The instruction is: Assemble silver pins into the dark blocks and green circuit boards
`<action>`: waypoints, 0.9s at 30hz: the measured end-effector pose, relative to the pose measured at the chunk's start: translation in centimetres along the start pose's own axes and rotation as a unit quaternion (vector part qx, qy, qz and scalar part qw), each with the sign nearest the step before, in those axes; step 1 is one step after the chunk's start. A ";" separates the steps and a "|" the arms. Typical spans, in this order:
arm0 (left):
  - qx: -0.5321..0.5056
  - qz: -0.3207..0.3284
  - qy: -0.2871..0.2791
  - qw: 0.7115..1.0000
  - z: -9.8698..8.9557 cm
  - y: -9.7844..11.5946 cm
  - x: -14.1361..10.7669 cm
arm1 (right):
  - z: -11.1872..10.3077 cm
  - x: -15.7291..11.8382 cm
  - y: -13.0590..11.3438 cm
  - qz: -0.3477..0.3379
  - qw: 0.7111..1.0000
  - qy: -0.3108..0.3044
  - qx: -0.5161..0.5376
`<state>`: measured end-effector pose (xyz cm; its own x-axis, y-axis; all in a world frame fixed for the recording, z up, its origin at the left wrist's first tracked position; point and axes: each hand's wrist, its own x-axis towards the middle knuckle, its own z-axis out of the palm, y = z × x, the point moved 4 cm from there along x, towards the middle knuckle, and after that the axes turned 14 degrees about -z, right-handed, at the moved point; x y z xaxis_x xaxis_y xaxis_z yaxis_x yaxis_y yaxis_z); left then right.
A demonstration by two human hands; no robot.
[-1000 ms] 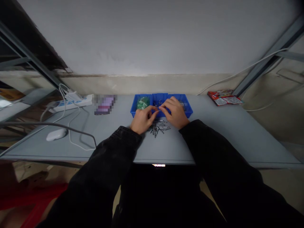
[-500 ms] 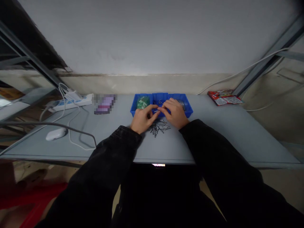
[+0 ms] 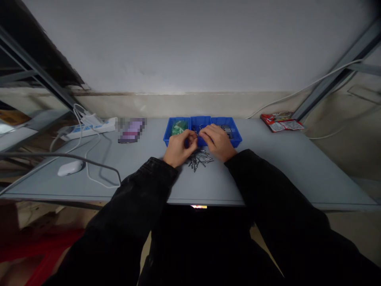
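My left hand is closed, thumb and forefinger pinched together in front of the blue bins; whatever sits in the pinch is too small to name. Close beside it, my right hand is also closed, its fingertips over the middle blue bin and a small gap from the left. Small metal pieces lie inside that bin. Below my hands, a loose pile of thin metal pins lies on the grey table. The left blue bin holds a green bag with pale pieces; the right blue bin holds grey metal rods.
At left are a white power strip with cables, a blurred-out phone and a white earbud case. A red packet lies at the back right. Metal posts and the wall bound the table.
My fingertips have drawn apart a little. The left forefinger has curled in towards its thumb, and the small metal piece seen between my hands no longer shows clearly.
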<state>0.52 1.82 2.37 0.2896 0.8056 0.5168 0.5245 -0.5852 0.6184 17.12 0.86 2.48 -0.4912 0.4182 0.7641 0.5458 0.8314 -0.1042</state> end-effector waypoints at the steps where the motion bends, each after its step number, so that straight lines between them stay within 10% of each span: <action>1: -0.003 -0.005 0.004 1.000 0.0 -0.1 0.0 | 0.0 0.0 -0.1 -0.001 1.000 -0.004 0.002; 27: 0.008 -0.002 -0.016 1.000 -0.1 0.0 0.1 | -0.3 0.1 -0.1 -0.019 0.999 0.032 0.024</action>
<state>0.42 1.88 2.49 0.3118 0.8109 0.4951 0.5386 -0.5801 0.6111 17.21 0.68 2.72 -0.4652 0.3628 0.8074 0.4934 0.8636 -0.1038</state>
